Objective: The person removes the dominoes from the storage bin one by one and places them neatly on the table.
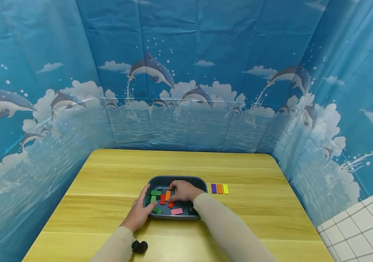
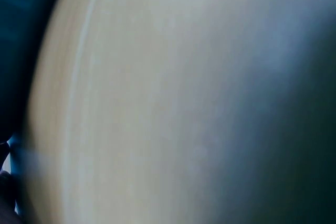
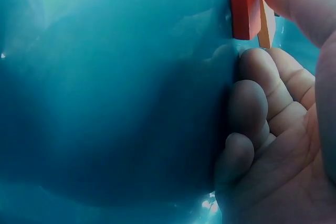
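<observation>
A dark blue-grey tray point(image 1: 186, 217) stands on the table with small flat blocks in it. My left hand point(image 1: 138, 213) holds the tray's left end, its fingers along the outer side and the thumb reaching over the rim. Inside the tray, my right hand point(image 1: 184, 190) pinches an orange block point(image 1: 168, 195) between thumb and fingers. Red blocks lie close by, one left of the orange block point(image 1: 162, 199) and one below the thumb point(image 1: 171, 205). In the right wrist view, the thumb is beside a red block point(image 3: 244, 9), with the orange block point(image 3: 266, 24) partly hidden behind.
Several green blocks point(image 1: 155, 193) and a pink block point(image 1: 177, 211) lie in the tray. Right of it, purple point(image 1: 214, 188), orange point(image 1: 219, 189) and yellow point(image 1: 225, 189) blocks stand in a row on the wooden table point(image 1: 255, 218). The left wrist view is mostly blurred.
</observation>
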A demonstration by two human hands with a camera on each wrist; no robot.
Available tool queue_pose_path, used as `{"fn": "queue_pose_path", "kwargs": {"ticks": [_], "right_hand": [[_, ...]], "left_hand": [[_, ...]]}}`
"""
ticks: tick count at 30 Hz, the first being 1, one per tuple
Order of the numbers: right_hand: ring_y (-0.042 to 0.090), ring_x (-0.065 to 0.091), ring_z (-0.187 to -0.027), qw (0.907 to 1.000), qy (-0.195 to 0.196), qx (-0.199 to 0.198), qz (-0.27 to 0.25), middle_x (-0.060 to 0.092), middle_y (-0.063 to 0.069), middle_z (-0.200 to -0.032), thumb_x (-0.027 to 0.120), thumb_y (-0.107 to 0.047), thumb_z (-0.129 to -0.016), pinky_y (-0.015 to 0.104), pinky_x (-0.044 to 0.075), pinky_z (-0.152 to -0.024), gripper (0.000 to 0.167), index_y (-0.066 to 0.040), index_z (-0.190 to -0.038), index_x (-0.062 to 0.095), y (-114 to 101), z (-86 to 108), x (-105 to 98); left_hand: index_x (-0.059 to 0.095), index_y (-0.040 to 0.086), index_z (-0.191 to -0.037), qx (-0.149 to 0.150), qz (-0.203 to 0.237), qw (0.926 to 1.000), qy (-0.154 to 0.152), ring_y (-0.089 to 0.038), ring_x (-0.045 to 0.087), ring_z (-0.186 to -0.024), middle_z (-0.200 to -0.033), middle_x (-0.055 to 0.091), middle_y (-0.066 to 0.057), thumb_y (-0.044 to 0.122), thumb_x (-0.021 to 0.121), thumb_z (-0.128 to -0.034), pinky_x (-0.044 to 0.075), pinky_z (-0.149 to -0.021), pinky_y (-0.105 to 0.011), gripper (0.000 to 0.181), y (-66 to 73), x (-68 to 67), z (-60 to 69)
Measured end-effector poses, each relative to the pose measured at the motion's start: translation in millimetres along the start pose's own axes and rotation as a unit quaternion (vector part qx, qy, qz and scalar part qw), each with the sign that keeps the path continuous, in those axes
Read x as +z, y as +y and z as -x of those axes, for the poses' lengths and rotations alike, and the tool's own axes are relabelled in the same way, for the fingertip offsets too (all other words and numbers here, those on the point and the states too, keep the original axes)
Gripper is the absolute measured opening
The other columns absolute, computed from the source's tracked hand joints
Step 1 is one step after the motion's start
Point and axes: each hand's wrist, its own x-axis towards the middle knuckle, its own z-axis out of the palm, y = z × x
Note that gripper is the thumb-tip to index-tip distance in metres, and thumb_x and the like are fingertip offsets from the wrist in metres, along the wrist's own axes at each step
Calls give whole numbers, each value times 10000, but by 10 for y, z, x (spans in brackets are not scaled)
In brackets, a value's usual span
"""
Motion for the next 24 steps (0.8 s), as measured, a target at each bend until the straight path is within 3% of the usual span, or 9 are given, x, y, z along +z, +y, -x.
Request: {"fn": "queue_pose_path", "kwargs": {"ticks": [10, 24], "right_hand": [[129, 567, -684, 10000, 41, 38, 35, 634, -26, -790, 892, -407, -823, 273, 492, -675, 508, -168, -1226, 697, -4, -6, 7], [122, 560, -672, 10000, 77, -49, -37, 637, -35, -778, 876, -354, -845, 268, 480, -652, 414, -183, -1185, 714, 21, -30, 8]], "left_hand": [[217, 462, -1655, -15, 27, 10000, -10, -546, 394, -1449, -1648, 354, -257, 478, 645, -1019, 356, -1094, -812, 767, -1, 7, -14], [209, 461, -1657, -18, 17, 10000, -16, -597, 326, -1486, -1665, 328, -269, 465, 643, -1024, 334, -1094, -830, 768, 8, -2, -13]]}}
